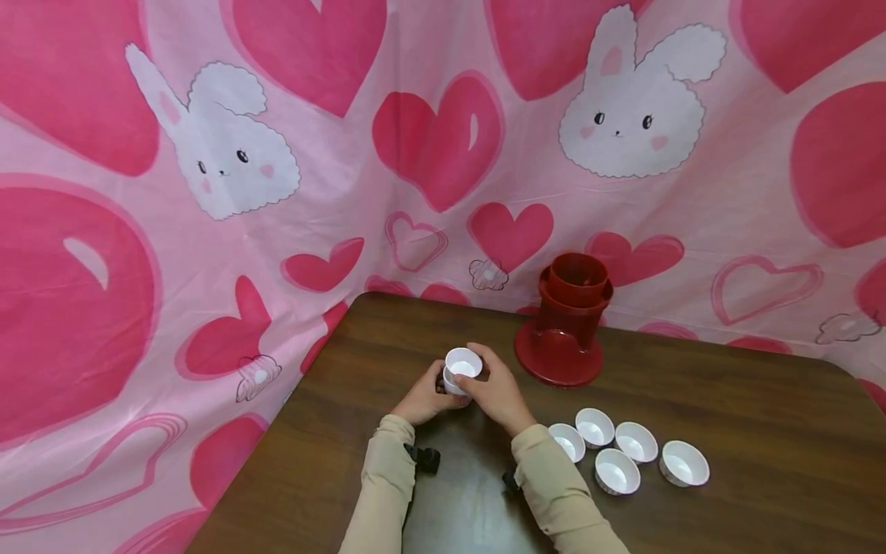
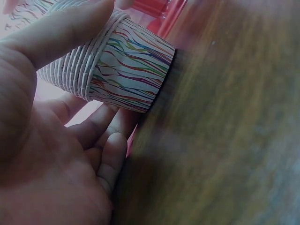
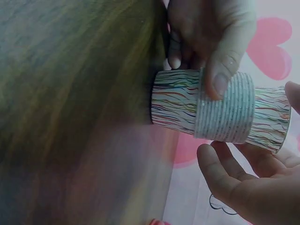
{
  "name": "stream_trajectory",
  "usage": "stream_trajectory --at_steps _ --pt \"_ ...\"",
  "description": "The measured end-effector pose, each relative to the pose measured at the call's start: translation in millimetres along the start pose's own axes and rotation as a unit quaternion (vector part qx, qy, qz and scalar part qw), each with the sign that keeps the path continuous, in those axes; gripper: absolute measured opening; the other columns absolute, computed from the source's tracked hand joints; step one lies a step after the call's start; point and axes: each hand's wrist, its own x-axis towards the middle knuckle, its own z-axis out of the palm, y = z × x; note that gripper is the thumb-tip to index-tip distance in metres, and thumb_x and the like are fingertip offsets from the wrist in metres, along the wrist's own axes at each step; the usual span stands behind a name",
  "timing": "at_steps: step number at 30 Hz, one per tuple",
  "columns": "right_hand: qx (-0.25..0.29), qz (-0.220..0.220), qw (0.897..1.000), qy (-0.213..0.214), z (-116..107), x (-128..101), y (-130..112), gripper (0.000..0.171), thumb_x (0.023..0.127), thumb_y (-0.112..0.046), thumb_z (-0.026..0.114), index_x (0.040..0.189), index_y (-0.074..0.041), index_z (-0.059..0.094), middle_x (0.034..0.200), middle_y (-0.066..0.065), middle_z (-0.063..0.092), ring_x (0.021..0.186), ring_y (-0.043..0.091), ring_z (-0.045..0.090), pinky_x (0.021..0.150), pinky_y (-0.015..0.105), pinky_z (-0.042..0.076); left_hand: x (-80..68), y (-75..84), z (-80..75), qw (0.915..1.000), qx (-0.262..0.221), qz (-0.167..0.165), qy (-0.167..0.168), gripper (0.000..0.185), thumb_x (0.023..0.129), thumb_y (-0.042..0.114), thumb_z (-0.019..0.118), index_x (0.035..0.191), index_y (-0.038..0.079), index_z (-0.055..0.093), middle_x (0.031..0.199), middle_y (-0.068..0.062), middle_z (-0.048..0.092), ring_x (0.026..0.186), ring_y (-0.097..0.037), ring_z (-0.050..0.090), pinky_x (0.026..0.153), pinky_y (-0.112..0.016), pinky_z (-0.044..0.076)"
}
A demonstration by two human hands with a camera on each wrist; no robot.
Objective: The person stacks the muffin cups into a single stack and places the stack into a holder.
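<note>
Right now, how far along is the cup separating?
Five cups already lie singly on the table. In hand: the nested stack, with the left hand steadying it while the right hand grips the top cup. Many rims are left to separate.

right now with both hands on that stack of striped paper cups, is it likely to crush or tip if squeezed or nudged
The stack of paper cups looks thin-walled, so probably light and easily dented by a hard squeeze. The many nested rims likely stiffen its middle. It stands on the narrow base of one cup on the table, held by the left hand and right hand, so a nudge could tip it.
</note>
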Motion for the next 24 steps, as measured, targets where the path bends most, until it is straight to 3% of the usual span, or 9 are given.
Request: stream_trajectory --at_steps 15,24 --pt "-0.042 0.011 0.999 -0.007 8 -1 10 0.06 0.084 -0.013 0.08 0.136 0.004 0.056 0.128 0.023 0.062 0.113 0.037 0.059 0.098 0.054 0.044 1.1 -0.5 0.5 0.9996 -0.001 0.028 0.0 0.062 0.085 0.009 0.081 0.135 -0.002 0.045 0.13 -0.017 0.053 0.117 -0.031 0.052 0.1 -0.047 0.043" --pt "-0.064 0.025 0.998 -0.011 9 -1 15 0.064 0.084 -0.015 0.082 0.139 0.003 0.055 0.133 0.023 0.06 0.118 0.038 0.057 0.101 0.056 0.042 -3.1 6.2 -0.3 0.9998 0.005 0.02 0.001 0.061 0.084 0.009 0.081 0.134 0.0 0.046 0.131 -0.017 0.053 0.118 -0.031 0.051 0.102 -0.051 0.041"
